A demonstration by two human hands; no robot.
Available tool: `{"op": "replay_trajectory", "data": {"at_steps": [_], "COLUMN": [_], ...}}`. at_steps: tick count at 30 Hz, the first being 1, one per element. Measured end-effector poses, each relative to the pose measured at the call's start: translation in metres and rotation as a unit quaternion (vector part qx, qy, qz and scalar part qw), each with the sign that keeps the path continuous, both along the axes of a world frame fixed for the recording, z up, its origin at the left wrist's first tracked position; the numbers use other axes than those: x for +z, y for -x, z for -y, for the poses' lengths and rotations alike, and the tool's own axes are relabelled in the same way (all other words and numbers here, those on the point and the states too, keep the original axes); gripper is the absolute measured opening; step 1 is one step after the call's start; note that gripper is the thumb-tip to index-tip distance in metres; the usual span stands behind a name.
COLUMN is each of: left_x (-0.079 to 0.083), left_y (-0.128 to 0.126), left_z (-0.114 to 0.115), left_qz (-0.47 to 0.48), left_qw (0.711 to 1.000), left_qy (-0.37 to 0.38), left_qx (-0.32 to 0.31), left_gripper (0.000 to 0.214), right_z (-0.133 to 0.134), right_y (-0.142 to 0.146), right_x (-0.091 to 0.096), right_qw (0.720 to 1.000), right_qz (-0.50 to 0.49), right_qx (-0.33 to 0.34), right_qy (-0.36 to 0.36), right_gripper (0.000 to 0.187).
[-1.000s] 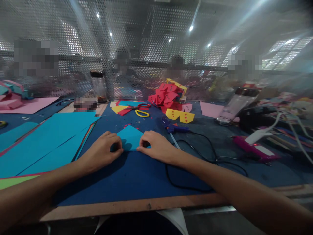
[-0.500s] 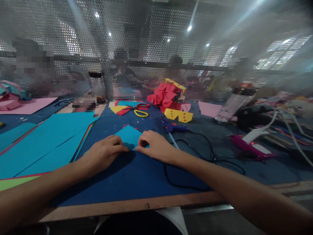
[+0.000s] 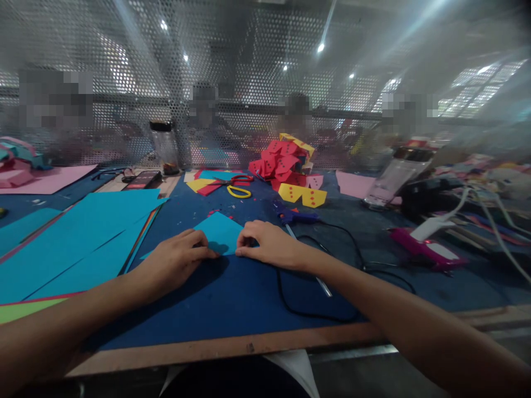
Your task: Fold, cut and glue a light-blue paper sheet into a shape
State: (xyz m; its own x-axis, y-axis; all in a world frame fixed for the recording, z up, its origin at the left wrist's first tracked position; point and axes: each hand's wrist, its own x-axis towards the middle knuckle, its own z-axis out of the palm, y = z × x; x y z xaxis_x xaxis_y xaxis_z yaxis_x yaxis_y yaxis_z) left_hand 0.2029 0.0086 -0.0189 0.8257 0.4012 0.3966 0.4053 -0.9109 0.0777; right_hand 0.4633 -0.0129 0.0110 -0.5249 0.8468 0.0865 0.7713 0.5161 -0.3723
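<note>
Big perforated metal screen (image 3: pixel 244 50) along the back edge of the table (image 3: pixel 244 309), blurry people and a few bright lights beyond it, basically same as half a second ago. Table's blue on top with a bare wood strip along the front edge. Big stack of blue paper (image 3: pixel 91 221) hasn't budged on the left side, and the spotted red paper pile (image 3: pixel 280 160) is still by the back edge. Folded blue sheet (image 3: pixel 226 229) sits around the middle, well back from the front edge. Left hand (image 3: pixel 180 254) is pretty much where it was, fingertips closed on the sheet's near edge; right hand (image 3: pixel 269 243) has slid a touch rightward along that same edge, thumb and fingers curled and pinching it. Smallest change: the clear rod's (image 3: pixel 326 287) near end now pokes out past the right forearm, which hid it before.
</note>
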Motion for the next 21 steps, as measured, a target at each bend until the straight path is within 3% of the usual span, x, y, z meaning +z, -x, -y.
{"op": "replay_trajectory", "data": {"at_steps": [21], "left_x": [0.000], "left_y": [0.001], "left_z": [0.000], "left_qz": [0.021], "left_qw": [1.000], "left_qy": [0.017], "left_qx": [-0.008], "left_gripper": [0.033], "right_z": [-0.003], "right_y": [-0.027], "right_x": [0.019], "right_qw": [0.996], "right_qz": [0.000], "right_qx": [0.018], "right_qy": [0.086], "right_gripper": [0.016]}}
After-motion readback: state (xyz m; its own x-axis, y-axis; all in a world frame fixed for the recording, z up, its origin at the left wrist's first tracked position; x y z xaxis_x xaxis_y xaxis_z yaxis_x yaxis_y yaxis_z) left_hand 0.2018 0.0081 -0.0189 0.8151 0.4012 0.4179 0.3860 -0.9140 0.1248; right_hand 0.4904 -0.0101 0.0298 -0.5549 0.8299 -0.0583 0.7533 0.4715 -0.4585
